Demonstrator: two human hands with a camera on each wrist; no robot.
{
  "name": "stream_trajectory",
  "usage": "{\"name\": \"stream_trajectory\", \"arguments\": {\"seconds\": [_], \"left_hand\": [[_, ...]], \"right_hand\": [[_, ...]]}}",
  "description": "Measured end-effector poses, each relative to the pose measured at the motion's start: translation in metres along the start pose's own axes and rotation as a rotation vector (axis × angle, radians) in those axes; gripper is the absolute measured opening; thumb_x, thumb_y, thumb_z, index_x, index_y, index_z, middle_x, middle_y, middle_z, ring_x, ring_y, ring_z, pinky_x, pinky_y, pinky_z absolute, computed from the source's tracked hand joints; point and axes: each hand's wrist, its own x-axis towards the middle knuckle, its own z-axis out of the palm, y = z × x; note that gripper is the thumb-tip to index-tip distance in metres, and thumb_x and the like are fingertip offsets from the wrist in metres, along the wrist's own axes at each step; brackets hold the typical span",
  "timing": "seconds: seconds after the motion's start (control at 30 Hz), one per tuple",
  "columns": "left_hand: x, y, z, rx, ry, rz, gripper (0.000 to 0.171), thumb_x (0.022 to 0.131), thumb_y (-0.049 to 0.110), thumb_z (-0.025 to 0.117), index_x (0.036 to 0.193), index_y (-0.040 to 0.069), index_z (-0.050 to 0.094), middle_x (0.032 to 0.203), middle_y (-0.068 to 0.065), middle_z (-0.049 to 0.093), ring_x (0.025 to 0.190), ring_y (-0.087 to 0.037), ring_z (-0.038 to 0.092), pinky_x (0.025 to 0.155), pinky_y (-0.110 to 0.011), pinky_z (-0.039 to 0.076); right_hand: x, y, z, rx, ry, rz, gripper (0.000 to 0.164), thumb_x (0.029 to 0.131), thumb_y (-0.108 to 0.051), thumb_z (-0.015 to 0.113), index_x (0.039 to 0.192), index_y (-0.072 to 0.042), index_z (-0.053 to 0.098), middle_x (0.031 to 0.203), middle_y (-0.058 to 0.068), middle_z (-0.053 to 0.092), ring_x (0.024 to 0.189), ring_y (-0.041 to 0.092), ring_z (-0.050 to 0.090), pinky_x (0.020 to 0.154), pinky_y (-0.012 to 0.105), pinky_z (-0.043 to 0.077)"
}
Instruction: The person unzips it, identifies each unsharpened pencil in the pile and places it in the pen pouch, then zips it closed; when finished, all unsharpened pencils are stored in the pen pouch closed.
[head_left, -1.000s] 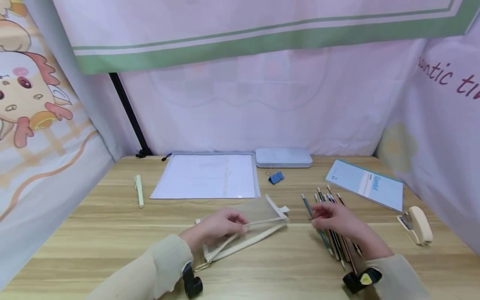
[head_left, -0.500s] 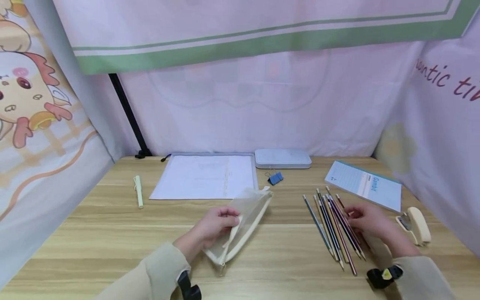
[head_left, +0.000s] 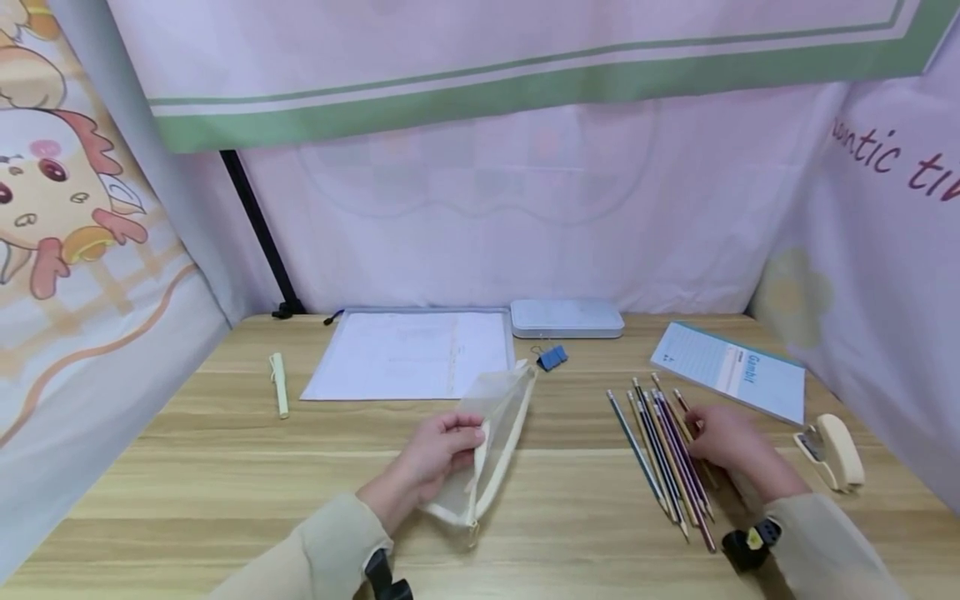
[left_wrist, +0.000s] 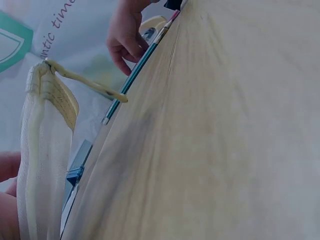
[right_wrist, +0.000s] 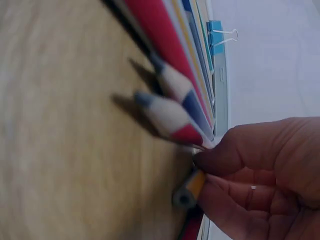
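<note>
My left hand [head_left: 438,454] grips a pale mesh zip pouch [head_left: 497,402] by its edge, thumb on top. In the left wrist view, the pouch [left_wrist: 47,150] is raised above the table, with its zip pull dangling. Several pencils [head_left: 663,450] lie in a loose bundle to the right, their eraser ends pointing away. My right hand [head_left: 727,437] is at the right side of this bundle. Between its thumb and finger, in the right wrist view, it pinches a yellow pencil [right_wrist: 196,185] whose visible end is blunt. Sharpened tips lie beside it.
Behind are a paper sheet [head_left: 405,354], a pale flat case [head_left: 566,318] and a blue binder clip [head_left: 552,357]. A notepad [head_left: 731,371] and a cream stapler [head_left: 832,450] sit at the right. On the left lies a light green pen [head_left: 278,385].
My left hand has turned the pouch from lying crosswise to pointing away. My right hand has moved from the bundle's left side to its right, and the pencils are spread a little.
</note>
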Motion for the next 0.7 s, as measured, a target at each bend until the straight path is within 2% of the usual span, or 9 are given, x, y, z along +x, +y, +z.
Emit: {"name": "stream_trajectory", "arguments": {"seconds": [0.13, 0.27, 0.37, 0.5, 0.6, 0.7], "left_hand": [[-0.002, 0.0, 0.006, -0.014, 0.009, 0.022, 0.033, 0.083, 0.0, 0.061, 0.114, -0.008, 0.055, 0.086, -0.001, 0.062, 0.077, -0.01, 0.06, 0.073, -0.026, 0.053], [-0.003, -0.001, 0.012, -0.005, 0.02, 0.049, 0.034, 0.082, -0.002, 0.06, 0.115, -0.009, 0.054, 0.083, 0.001, 0.062, 0.076, -0.009, 0.059, 0.073, -0.025, 0.053], [-0.003, -0.001, 0.016, 0.021, 0.025, 0.075, 0.034, 0.083, -0.002, 0.06, 0.116, -0.009, 0.053, 0.082, 0.001, 0.061, 0.074, -0.008, 0.058, 0.072, -0.024, 0.052], [-0.003, -0.002, 0.024, 0.043, 0.028, 0.098, 0.035, 0.083, -0.002, 0.059, 0.117, -0.009, 0.053, 0.084, -0.001, 0.061, 0.074, -0.008, 0.058, 0.073, -0.024, 0.052], [-0.001, -0.003, 0.03, 0.051, 0.037, 0.113, 0.033, 0.084, -0.002, 0.059, 0.116, -0.008, 0.054, 0.084, -0.002, 0.061, 0.073, -0.008, 0.058, 0.072, -0.024, 0.053], [0.001, -0.005, 0.036, 0.059, 0.051, 0.127, 0.032, 0.083, -0.003, 0.059, 0.115, -0.007, 0.055, 0.083, -0.002, 0.061, 0.073, -0.008, 0.057, 0.071, -0.024, 0.053]], "right_hand": [[-0.003, -0.003, -0.001, 0.12, 0.0, 0.065, 0.046, 0.077, -0.011, 0.065, 0.114, 0.014, 0.052, 0.099, 0.028, 0.059, 0.082, 0.03, 0.058, 0.068, 0.044, 0.05], [-0.011, -0.013, 0.004, 0.37, 0.046, 0.09, 0.052, 0.08, -0.01, 0.06, 0.124, 0.013, 0.044, 0.098, 0.025, 0.058, 0.077, 0.024, 0.06, 0.064, 0.036, 0.053], [-0.016, -0.034, 0.011, 0.601, 0.061, 0.052, 0.056, 0.08, -0.005, 0.058, 0.13, 0.012, 0.039, 0.093, 0.016, 0.056, 0.073, 0.016, 0.058, 0.065, 0.031, 0.054], [-0.019, -0.072, 0.023, 0.887, 0.027, -0.023, 0.056, 0.082, 0.0, 0.055, 0.133, 0.01, 0.036, 0.088, 0.007, 0.056, 0.073, 0.011, 0.057, 0.067, 0.027, 0.053], [-0.019, -0.098, 0.032, 1.02, 0.014, -0.055, 0.055, 0.083, 0.001, 0.056, 0.133, 0.01, 0.036, 0.087, 0.006, 0.058, 0.075, 0.011, 0.06, 0.069, 0.027, 0.054], [-0.016, -0.119, 0.043, 1.101, 0.008, -0.058, 0.055, 0.081, 0.003, 0.057, 0.132, 0.01, 0.037, 0.089, 0.008, 0.06, 0.075, 0.014, 0.062, 0.071, 0.028, 0.054]]}}
